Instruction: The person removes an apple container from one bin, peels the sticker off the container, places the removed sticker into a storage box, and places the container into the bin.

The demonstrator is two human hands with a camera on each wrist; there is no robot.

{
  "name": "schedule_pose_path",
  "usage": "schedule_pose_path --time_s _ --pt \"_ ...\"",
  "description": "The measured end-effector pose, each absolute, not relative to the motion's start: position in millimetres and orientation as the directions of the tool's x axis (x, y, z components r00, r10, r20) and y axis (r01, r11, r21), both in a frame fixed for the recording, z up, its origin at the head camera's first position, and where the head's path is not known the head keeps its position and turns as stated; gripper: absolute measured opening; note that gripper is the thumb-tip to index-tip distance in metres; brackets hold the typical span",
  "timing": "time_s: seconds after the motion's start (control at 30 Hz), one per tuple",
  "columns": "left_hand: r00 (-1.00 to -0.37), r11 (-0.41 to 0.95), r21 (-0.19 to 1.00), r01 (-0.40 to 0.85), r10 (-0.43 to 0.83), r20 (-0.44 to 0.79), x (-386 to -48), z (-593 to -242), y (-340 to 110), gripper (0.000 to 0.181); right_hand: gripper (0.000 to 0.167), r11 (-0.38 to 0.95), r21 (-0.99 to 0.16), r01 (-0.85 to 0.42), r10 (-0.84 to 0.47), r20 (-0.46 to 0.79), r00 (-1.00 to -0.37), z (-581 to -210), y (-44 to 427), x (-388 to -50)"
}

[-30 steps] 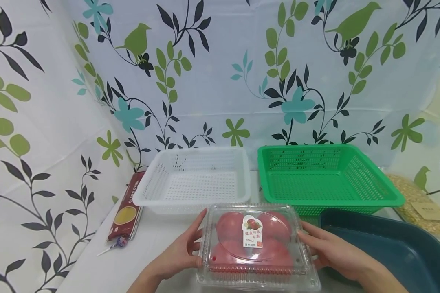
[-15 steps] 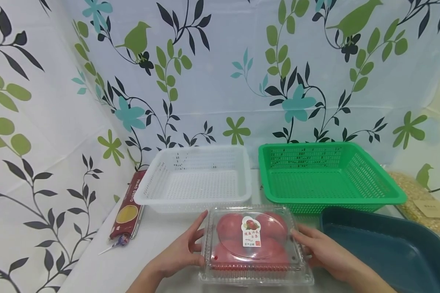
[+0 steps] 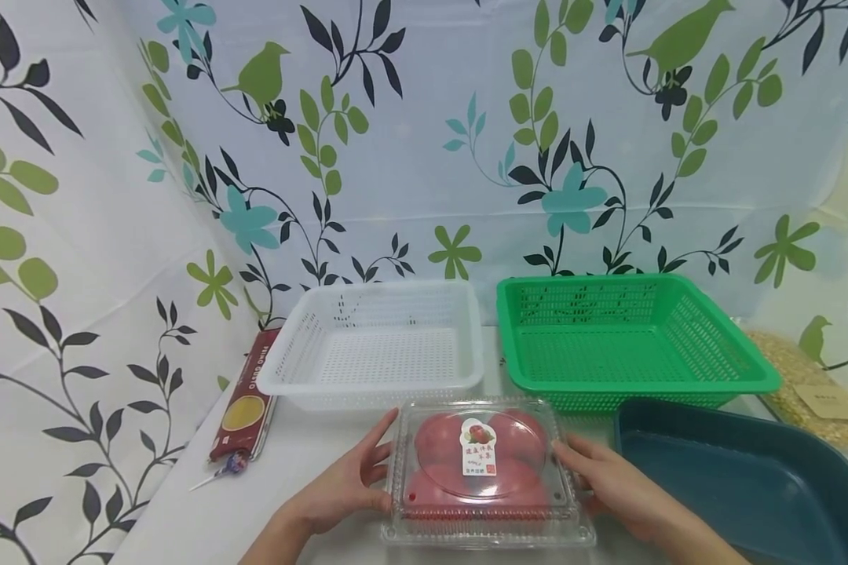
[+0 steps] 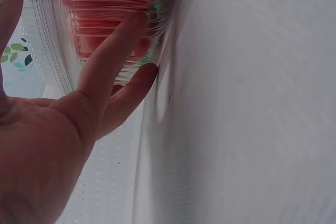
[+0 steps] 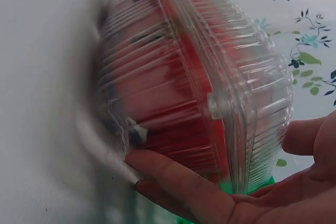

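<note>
Seemingly positioning clear box point(image 3: 491, 471). Left hand point(image 3: 346, 490), right hand point(image 3: 615, 486) flank box, grips spread wide, fingers touching its sides. Next calls for level, two-sided support.

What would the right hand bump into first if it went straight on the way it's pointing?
The clear plastic clamshell of red fruit. The right hand seems to touch its side, though exact contact is hard to judge.
</note>
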State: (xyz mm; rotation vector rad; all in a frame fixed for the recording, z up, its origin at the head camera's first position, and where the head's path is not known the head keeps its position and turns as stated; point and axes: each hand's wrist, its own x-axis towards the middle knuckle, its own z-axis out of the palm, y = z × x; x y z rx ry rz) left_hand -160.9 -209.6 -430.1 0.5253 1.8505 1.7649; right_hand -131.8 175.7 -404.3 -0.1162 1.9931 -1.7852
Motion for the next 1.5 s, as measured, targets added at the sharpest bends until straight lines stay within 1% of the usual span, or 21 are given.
schedule_pose_path --time_s 0.13,0.37,0.67,0.73,0.83,1.03,1.1,1.27,1.4,1.5 --pt "-0.784 0.085 0.993 -0.079 0.61 -0.115 -160.7 -428.4 -210.7 0.123 0.078 0.182 -0.956 0.23 -0.326 -0.279 -0.903 -404.2 173.3 -131.3" --pt "-0.775 0.089 0.994 -0.067 0.623 -0.108 -162.4 -428.9 -212.2 0.121 0.076 0.21 -0.953 0.22 -0.305 -0.278 -0.911 -404.9 172.4 -131.8" --pt "-0.756 0.076 0.995 -0.067 0.647 -0.101 -164.3 -433.0 -215.7 0.117 0.079 0.221 -0.94 0.258 -0.251 -0.311 -0.917 -399.8 173.2 -132.0" --pt "-0.758 0.087 0.995 -0.054 0.645 -0.097 -164.3 -432.9 -217.7 0.114 0.079 0.217 -0.943 0.251 -0.259 -0.304 -0.917 -397.9 175.5 -131.4" --pt "-0.777 0.112 0.994 -0.011 0.625 -0.079 -164.5 -432.8 -219.9 0.108 0.079 0.215 -0.95 0.225 -0.294 -0.283 -0.913 -393.7 181.6 -130.9" --pt "-0.82 0.124 0.986 0.111 0.571 0.02 -164.4 -431.9 -220.1 0.095 0.075 0.193 -0.969 0.154 -0.354 -0.216 -0.91 -379.5 195.0 -132.8" --pt "-0.83 0.101 0.983 0.151 0.553 0.071 -164.0 -431.0 -219.1 0.091 0.075 0.19 -0.971 0.142 -0.346 -0.201 -0.916 -374.9 196.8 -133.9" --pt "-0.854 0.067 0.968 0.242 0.488 0.18 -162.9 -427.3 -212.2 0.081 0.074 0.239 -0.967 0.089 -0.318 -0.164 -0.934 -364.2 199.5 -137.8" --pt "-0.88 0.109 0.947 0.303 0.413 0.234 -160.3 -425.0 -204.5 0.074 0.073 0.286 -0.958 0.012 -0.301 -0.102 -0.948 -354.8 198.9 -142.0" --pt "-0.885 0.148 0.925 0.35 0.375 0.274 -158.0 -424.9 -198.6 0.069 0.071 0.306 -0.951 -0.055 -0.298 -0.041 -0.954 -347.3 195.9 -146.5"
